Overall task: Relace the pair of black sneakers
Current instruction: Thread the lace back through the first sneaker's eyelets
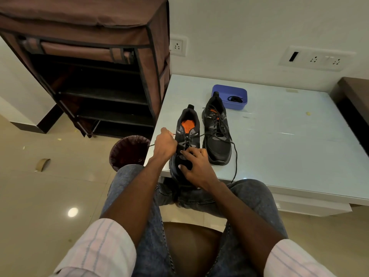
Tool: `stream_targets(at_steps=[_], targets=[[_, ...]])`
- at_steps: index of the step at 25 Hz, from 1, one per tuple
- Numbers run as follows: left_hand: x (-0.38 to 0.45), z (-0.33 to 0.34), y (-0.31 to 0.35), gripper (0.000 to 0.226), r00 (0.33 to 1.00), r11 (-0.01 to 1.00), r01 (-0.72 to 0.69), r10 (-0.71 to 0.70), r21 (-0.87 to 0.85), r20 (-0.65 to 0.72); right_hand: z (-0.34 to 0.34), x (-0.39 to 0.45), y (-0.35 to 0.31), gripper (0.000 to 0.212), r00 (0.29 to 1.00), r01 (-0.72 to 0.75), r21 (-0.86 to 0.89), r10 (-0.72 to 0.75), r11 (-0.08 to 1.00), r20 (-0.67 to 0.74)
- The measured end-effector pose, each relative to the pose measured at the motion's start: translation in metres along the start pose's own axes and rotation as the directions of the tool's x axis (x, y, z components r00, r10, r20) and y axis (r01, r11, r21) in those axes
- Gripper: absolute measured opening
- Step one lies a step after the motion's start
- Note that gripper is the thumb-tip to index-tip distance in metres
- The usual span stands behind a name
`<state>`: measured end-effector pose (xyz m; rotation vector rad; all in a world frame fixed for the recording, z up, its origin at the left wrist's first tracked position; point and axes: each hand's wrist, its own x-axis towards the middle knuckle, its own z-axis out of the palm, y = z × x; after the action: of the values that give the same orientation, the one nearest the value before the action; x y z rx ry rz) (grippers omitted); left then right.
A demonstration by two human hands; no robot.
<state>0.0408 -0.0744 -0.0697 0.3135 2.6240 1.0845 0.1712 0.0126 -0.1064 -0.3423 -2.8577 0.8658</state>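
Observation:
Two black sneakers with orange insoles stand on the pale table (279, 140), toes toward me. The left sneaker (187, 126) sits at the table's front edge. My left hand (164, 145) pinches a black lace (199, 135) at the shoe's left side and holds it taut across the eyelets. My right hand (196, 166) lies over the toe of this shoe, fingers curled around it. The right sneaker (216, 134) stands beside it, laced, with a loose lace end (235, 162) trailing toward the table's front edge.
A blue plastic tub (229, 96) behind the right sneaker holds a coiled black lace. A brown fabric shoe rack (95, 66) stands to the left. A dark waste bin (127, 150) sits on the floor by the table corner. My knees reach under the table edge.

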Motion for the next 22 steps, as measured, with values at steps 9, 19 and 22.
stream_targets(at_steps=[9,19,22], targets=[[-0.004,-0.001,-0.004,0.020,1.000,1.000,0.004,-0.003,-0.023,0.004,-0.005,0.010,0.016,0.036,0.939,-0.023,0.134,0.067,0.991,-0.337],[-0.004,0.000,-0.006,0.014,0.996,0.999,-0.031,0.034,0.042,-0.080,-0.019,0.037,0.030,0.059,0.967,-0.187,-0.312,0.119,0.931,-0.224],[-0.006,0.000,-0.007,0.010,0.996,0.999,-0.027,0.024,-0.031,-0.086,-0.026,0.039,0.029,0.056,0.962,-0.190,-0.279,0.122,0.941,-0.243]])
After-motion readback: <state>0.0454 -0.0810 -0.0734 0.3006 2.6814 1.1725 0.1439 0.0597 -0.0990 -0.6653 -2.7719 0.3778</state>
